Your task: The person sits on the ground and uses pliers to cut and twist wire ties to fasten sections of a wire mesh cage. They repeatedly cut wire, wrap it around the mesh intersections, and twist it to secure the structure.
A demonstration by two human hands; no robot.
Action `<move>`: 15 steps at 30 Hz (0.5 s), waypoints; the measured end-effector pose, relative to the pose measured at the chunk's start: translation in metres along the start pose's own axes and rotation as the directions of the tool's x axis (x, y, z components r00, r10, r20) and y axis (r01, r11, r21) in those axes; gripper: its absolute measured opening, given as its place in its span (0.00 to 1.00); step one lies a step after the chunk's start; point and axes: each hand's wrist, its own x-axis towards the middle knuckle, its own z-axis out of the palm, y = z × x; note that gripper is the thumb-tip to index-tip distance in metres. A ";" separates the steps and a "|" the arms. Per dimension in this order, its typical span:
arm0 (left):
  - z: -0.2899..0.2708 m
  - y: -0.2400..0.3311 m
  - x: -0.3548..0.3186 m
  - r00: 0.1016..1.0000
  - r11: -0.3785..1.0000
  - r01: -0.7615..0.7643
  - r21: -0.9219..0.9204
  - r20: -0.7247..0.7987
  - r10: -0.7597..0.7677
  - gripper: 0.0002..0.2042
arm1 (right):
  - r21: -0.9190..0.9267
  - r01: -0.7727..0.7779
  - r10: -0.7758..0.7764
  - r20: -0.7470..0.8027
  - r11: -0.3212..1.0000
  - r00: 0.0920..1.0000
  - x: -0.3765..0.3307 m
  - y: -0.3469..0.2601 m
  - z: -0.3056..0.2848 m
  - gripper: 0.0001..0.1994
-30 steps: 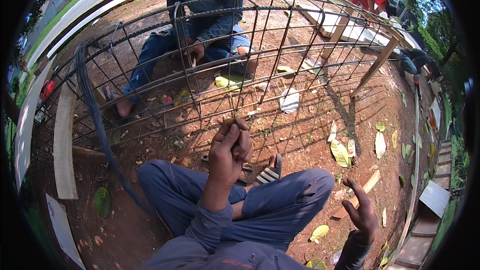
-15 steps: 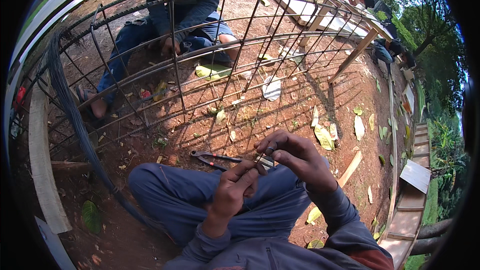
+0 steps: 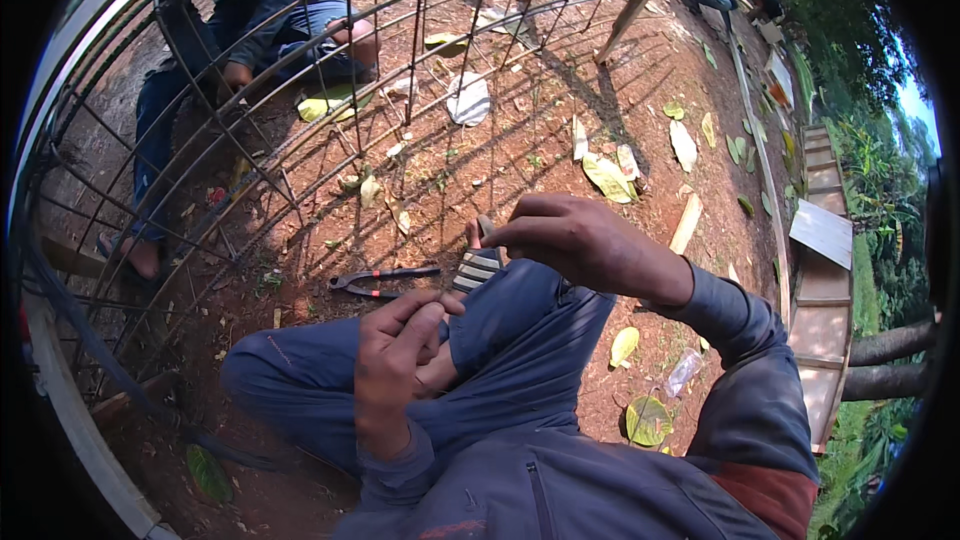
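My left hand (image 3: 398, 345) is raised over my lap, thumb and fingertips pinched together. What they hold, if anything, is too small to make out. Higher and to its right, my right hand (image 3: 590, 245) has its fingers pressed together and pointing left, the thumb mostly hidden; anything in them cannot be made out. The two hands are apart. Beyond my left hand, a pair of pincers (image 3: 345, 283) with orange marks on dark handles lies on the soil. A striped sandal (image 3: 478, 270) shows beside my knee.
A long rebar cage (image 3: 410, 65) curves across the far side, with a co-worker's hand (image 3: 236, 77) behind it. A dark wire bundle (image 3: 105, 355) hangs at left near a board (image 3: 90, 440). Leaves (image 3: 608, 178) litter the soil; wooden formwork (image 3: 822, 290) runs along the right.
My hands have drawn apart, the right higher relative to the left; the thin wire seen between them earlier no longer shows. The view has shifted, with the cage and pincers now further left.
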 end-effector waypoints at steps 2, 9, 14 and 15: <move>-0.011 -0.005 0.006 0.988 0.969 -0.149 -0.197 -0.079 0.135 0.10 | 0.055 0.017 0.000 -0.292 0.998 0.956 -0.015 0.011 0.007 0.22; -0.115 -0.007 0.025 0.843 0.939 -0.318 -0.133 -0.492 0.216 0.17 | -0.065 -0.674 0.640 -0.257 0.736 0.724 -0.238 0.042 0.043 0.19; -0.146 0.006 0.033 0.772 0.956 -0.290 0.049 -0.578 0.264 0.20 | -0.026 -0.832 0.832 -0.025 0.553 0.554 -0.350 0.024 0.125 0.23; -0.143 0.010 0.034 0.737 0.957 -0.272 0.103 -0.617 0.276 0.21 | -0.022 -0.824 0.825 -0.008 0.565 0.566 -0.352 0.016 0.136 0.24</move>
